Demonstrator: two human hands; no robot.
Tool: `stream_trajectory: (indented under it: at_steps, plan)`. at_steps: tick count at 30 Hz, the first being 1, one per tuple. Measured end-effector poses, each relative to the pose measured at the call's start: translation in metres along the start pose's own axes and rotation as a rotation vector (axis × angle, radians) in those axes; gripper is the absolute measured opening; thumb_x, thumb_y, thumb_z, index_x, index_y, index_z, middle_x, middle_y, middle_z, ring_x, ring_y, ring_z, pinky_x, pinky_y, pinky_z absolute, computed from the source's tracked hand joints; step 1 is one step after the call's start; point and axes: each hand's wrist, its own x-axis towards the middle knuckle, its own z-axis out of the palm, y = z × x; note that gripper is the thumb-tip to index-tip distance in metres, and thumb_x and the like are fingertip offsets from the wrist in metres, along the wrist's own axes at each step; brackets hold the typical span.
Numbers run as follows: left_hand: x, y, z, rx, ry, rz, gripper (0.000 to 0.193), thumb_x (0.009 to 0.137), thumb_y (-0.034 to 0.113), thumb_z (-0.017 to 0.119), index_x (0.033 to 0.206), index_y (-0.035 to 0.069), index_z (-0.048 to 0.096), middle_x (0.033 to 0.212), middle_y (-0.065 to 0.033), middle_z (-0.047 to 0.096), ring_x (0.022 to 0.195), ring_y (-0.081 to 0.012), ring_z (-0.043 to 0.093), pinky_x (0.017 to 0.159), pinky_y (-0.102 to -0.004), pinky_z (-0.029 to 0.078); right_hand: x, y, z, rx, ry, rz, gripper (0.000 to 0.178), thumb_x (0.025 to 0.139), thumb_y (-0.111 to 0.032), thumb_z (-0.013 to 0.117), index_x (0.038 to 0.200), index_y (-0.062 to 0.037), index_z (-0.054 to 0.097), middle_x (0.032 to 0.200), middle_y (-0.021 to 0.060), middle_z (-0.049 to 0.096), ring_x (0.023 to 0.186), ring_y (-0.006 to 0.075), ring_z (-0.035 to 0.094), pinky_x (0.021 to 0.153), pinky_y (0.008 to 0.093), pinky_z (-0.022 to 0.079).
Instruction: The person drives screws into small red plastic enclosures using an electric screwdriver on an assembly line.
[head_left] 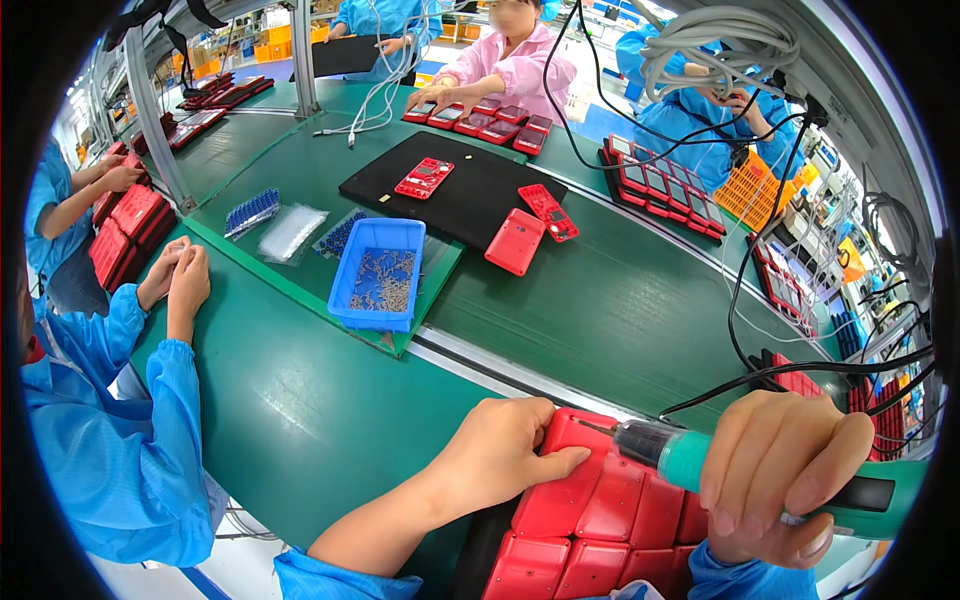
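Observation:
In my right hand (785, 470) is a green electric screwdriver (685, 458), its thin bit pointing left over the red housings. My left hand (500, 450) rests at the far left corner of one red plastic housing (585, 430). Its thumb lies on top and the other fingers curl at the edge, partly hidden. That housing belongs to a block of several red housings (610, 505) set close together in rows, with small dark holes at their corners. The screwdriver tip hovers near the far left housing; contact cannot be made out.
A blue bin (378, 275) of screws stands on the green bench, beside clear plastic bags (292, 232). Beyond lies a black mat (400, 170) with red device parts (515, 242). Black cables (740, 290) hang at right. A co-worker's hands (182, 275) are at left; others work opposite.

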Motion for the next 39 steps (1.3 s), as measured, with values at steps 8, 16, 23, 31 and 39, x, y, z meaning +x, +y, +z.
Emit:
stream_trajectory:
  at_steps: [8, 16, 23, 31, 39]
  plan:
    - [-0.001, 0.004, 0.001, -0.003, 0.016, 0.016, 0.038, 0.069, 0.022, 0.073, 0.058, 0.000, 0.044, 0.047, -0.0042, 0.037, 0.044, -0.0104, 0.029, 0.040, -0.0276, 0.029, 0.000, -0.003, 0.001, -0.008, 0.009, -0.003, 0.024, 0.080, -0.019, 0.063, 0.077, -0.0077, 0.043, 0.052, 0.0019, 0.054, 0.041, 0.0115, 0.054, 0.046, 0.0231, 0.049]
    - [-0.002, 0.007, 0.001, -0.041, 0.010, 0.011, 0.034, 0.069, 0.020, 0.072, 0.061, -0.001, 0.046, 0.048, -0.0037, 0.036, 0.044, -0.0099, 0.029, 0.040, -0.0266, 0.028, 0.000, -0.003, 0.001, 0.013, 0.010, -0.037, 0.023, 0.080, -0.018, 0.064, 0.076, -0.0075, 0.043, 0.053, 0.0023, 0.055, 0.042, 0.0114, 0.055, 0.046, 0.0228, 0.049]
    - [-0.004, 0.011, 0.000, 0.006, 0.016, 0.034, 0.032, 0.069, 0.019, 0.072, 0.062, -0.001, 0.048, 0.048, -0.0043, 0.036, 0.044, -0.0102, 0.030, 0.040, -0.0268, 0.028, 0.000, -0.005, -0.001, 0.021, -0.002, -0.068, 0.023, 0.079, -0.016, 0.065, 0.074, -0.0075, 0.044, 0.054, 0.0032, 0.057, 0.043, 0.0120, 0.056, 0.048, 0.0228, 0.050]
    - [-0.003, 0.005, 0.002, 0.022, 0.020, 0.049, 0.027, 0.069, 0.018, 0.071, 0.067, -0.002, 0.053, 0.049, -0.0049, 0.038, 0.044, -0.0104, 0.031, 0.040, -0.0262, 0.030, 0.000, -0.003, -0.003, 0.028, -0.030, -0.065, 0.023, 0.079, -0.016, 0.065, 0.074, -0.0076, 0.044, 0.055, 0.0036, 0.057, 0.045, 0.0117, 0.057, 0.049, 0.0230, 0.051]
    - [-0.004, 0.008, 0.001, 0.036, 0.011, 0.046, 0.024, 0.069, 0.018, 0.071, 0.071, -0.002, 0.057, 0.049, -0.0049, 0.039, 0.044, -0.0101, 0.032, 0.040, -0.0260, 0.030, -0.001, -0.005, -0.006, 0.008, -0.069, -0.066, 0.022, 0.078, -0.015, 0.065, 0.075, -0.0073, 0.044, 0.057, 0.0038, 0.058, 0.046, 0.0116, 0.058, 0.049, 0.0222, 0.051]
